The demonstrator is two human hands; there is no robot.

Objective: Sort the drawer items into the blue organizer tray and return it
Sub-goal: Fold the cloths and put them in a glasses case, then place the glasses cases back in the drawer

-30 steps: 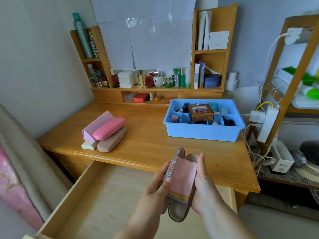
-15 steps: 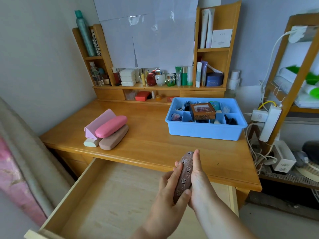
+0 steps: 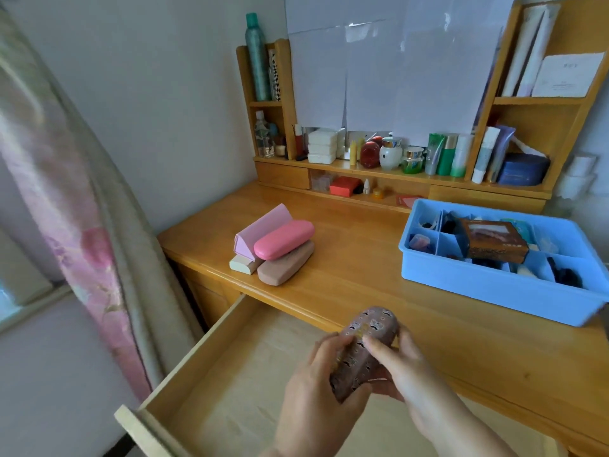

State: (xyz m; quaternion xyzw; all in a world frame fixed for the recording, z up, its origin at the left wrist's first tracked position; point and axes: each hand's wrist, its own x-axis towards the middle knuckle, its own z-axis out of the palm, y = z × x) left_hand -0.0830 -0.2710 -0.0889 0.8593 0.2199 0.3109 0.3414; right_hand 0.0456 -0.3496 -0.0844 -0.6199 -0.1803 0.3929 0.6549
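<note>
Both hands are shown closed around one patterned glasses case, which is held above the open drawer. The left hand is wrapped round the case's lower end, its fingers curled over the top; the right hand pinches the case from the other side, thumb on the lid. The case, seen hinged open with a pink cloth inside a second ago and nearly shut half a second ago, is now fully shut and has been turned so that its patterned lid faces up. The view has also swung to the left, so that the curtain now fills the left edge. From this it is judged that inspection of the case is finished and that it is ready to be set down.

On the desk, well apart from the hands, a stack of other cases is seen unchanged: a pink glasses case resting on a tan case, with a folded pink triangular case just beside them. The blue organizer tray stands on the desk at the right, its compartments partly filled and a brown box lying across its dividers. The drawer's visible floor shows no further items, so sorting is judged to be nearly done; the tray has not yet been returned.
</note>
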